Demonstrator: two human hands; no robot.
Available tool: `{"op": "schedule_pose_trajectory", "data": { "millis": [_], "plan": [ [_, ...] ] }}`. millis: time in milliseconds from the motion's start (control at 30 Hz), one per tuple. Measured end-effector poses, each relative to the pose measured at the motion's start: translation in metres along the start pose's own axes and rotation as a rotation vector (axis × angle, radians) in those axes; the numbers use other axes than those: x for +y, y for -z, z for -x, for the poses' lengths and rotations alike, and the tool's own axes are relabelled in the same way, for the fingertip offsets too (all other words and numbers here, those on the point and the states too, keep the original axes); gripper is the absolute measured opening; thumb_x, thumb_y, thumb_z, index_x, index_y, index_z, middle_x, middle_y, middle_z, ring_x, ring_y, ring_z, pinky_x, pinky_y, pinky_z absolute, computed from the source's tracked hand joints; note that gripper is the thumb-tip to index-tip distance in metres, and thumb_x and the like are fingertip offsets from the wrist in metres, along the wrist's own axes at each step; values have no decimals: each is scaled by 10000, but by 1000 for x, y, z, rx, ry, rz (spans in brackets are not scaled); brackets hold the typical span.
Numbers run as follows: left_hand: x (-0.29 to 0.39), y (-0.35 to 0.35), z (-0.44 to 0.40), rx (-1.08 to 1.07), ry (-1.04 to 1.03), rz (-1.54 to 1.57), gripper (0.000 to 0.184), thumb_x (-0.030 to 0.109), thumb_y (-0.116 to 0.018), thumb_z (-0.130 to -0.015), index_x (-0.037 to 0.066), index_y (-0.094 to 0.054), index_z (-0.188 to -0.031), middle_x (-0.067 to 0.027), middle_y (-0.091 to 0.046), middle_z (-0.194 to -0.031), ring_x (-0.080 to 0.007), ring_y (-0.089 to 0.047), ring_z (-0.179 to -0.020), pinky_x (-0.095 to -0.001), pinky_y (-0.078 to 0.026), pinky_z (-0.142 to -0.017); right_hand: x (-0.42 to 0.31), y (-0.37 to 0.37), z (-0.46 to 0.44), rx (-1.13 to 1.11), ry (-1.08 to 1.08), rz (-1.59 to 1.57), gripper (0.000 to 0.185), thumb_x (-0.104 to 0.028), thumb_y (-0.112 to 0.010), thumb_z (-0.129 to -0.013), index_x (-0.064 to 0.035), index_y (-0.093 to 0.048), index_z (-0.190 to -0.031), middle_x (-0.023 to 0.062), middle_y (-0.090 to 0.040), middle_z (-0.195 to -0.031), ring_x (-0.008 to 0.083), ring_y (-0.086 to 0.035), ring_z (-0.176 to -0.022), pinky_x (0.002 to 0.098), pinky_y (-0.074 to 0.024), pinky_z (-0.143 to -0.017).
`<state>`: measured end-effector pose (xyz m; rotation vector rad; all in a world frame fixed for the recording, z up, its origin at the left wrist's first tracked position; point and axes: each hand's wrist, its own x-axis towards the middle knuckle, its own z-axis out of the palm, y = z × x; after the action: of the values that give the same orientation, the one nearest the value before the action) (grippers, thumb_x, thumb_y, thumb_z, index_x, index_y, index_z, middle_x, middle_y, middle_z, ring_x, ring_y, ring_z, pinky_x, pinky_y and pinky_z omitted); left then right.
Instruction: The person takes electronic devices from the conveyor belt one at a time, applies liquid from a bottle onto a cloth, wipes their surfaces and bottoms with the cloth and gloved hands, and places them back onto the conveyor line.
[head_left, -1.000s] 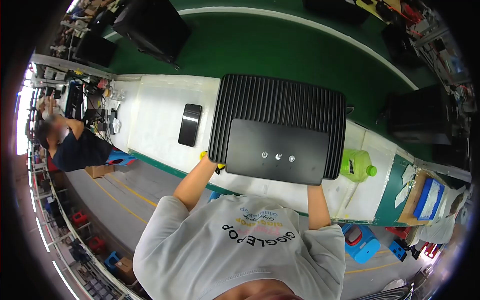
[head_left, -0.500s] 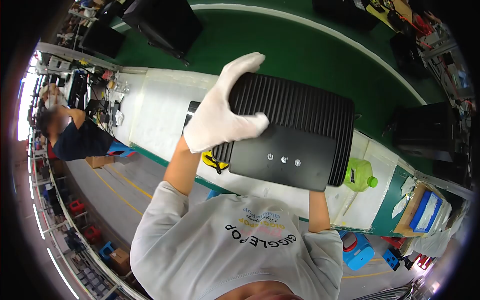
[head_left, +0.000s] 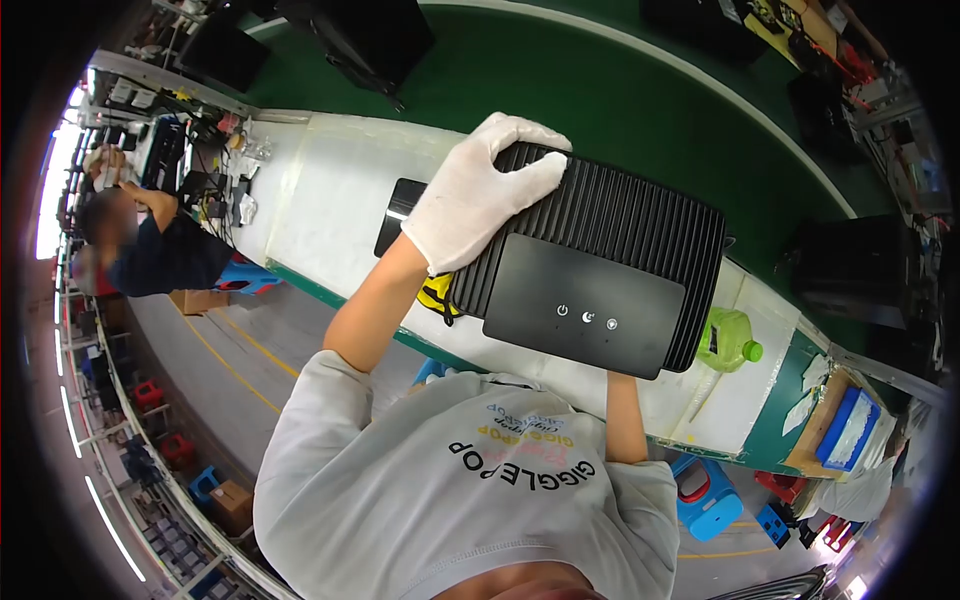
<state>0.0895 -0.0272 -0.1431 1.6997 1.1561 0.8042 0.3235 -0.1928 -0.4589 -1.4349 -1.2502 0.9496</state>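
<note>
A black ridged device [head_left: 640, 235] is held up over the white bench, tilted, with a smooth panel bearing a power, a moon and a third small icon. My left hand [head_left: 480, 195], in a white glove, is closed on its far left corner, thumb and fingers bent together over the ridges. My right forearm [head_left: 625, 420] reaches beneath the device, which hides the hand itself. Left of the glove lies a smaller dark object [head_left: 397, 215], partly covered. Something yellow with a black cord [head_left: 437, 295] shows under the device's left edge.
On the white bench [head_left: 335, 190] a green bottle [head_left: 730, 340] stands right of the device. A blue tray [head_left: 850, 428] lies at the far right. Another person [head_left: 165, 250] works at the left end. A blue stool [head_left: 712, 505] is below the bench at right.
My left hand has gone from spread over the device's left side to closed at its far corner. The device sits slightly farther right in view, and the whole view has shifted a little.
</note>
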Motion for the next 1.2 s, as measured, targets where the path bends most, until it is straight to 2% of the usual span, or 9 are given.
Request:
{"op": "schedule_pose_trajectory", "data": {
  "millis": [233, 467, 633, 767, 833, 933, 1000, 1167, 1200],
  "plan": [
    [-45, -16, 16, 94, 60, 879, 457, 329, -424, -980, -10, -481, -1281, -98, -562, -1215, -141, -533, -1083, -275, -406, -978, -1, 0, 12, 5, 25, 141, 513, -226, -480, -952, -5, -348, -1395, 116, -430, -1393, 232, -429, -1260, 349, -355, -1055],
    [-338, -95, 63, -64, 356, 1236, 388, 264, -443, -983, 38, -505, -1291, -68, -591, -1203, -165, -565, -1070, -299, -451, -956, 46, -15, 2, 22, 135, 362, 528, -220, -492, -944, 4, -341, -1398, 120, -417, -1406, 239, -415, -1274, 352, -336, -1070],
    [-191, -64, -7, -45, 467, 1019, 393, 233, -488, -959, 15, -482, -1286, -107, -581, -1181, -185, -592, -1010, -311, -511, -875, -5, 37, -64, 240, -187, -327, 407, -188, -540, -912, -11, -495, -1276, 145, -534, -1271, 277, -500, -1179, 366, -364, -1048],
    [-179, -73, -39, 107, 425, 845, 357, 300, -445, -966, 19, -591, -1132, -97, -626, -1051, -177, -611, -860, -317, -547, -758, -104, 9, -132, 427, -444, -854, 472, -363, -410, -969, -43, -493, -1305, 99, -532, -1293, 265, -507, -1177, 347, -408, -1014],
    [-198, -67, -59, 69, 502, 903, 362, 306, -445, -967, 21, -590, -1135, -89, -630, -1036, -171, -615, -852, -309, -550, -749, -118, 14, -148, 282, -626, -900, 607, -504, -407, -956, -106, -376, -1413, 40, -458, -1381, 220, -470, -1220, 347, -396, -1022],
    [-186, -66, -58, 73, 501, 971, 372, 329, -444, -970, 30, -587, -1139, -65, -637, -980, -152, -622, -829, -290, -551, -721, -141, 10, -148, 201, -466, -889, 623, -536, -402, -948, -119, -382, -1410, 41, -456, -1380, 219, -473, -1211, 346, -401, -1013],
    [-169, -70, -36, 123, 574, 884, 565, 523, -399, -952, 55, -555, -1228, -38, -633, -1020, -143, -609, -862, -273, -523, -712, -158, 5, -133, 221, -436, -802, 652, -571, -395, -937, -116, -393, -1404, 51, -466, -1369, 232, -470, -1209, 344, -403, -1006],
    [-202, -86, 10, 83, 745, 1066, 487, 461, -426, -950, 55, -576, -1174, -50, -631, -990, -153, -614, -830, -296, -540, -678, -131, 1, -90, 186, -907, -801, 704, -601, -272, -945, -94, -359, -1425, 72, -425, -1411, 256, -437, -1248, 363, -372, -1023],
    [-197, -84, 20, -79, 821, 992, 778, 672, -338, -898, 83, -389, -1404, -80, -516, -1322, -208, -541, -1105, -321, -452, -926, -119, -2, -81, 188, -916, -804, 704, -601, -272, -945, -94, -359, -1425, 72, -425, -1411, 256, -437, -1248, 363, -372, -1023]
  ]
}}
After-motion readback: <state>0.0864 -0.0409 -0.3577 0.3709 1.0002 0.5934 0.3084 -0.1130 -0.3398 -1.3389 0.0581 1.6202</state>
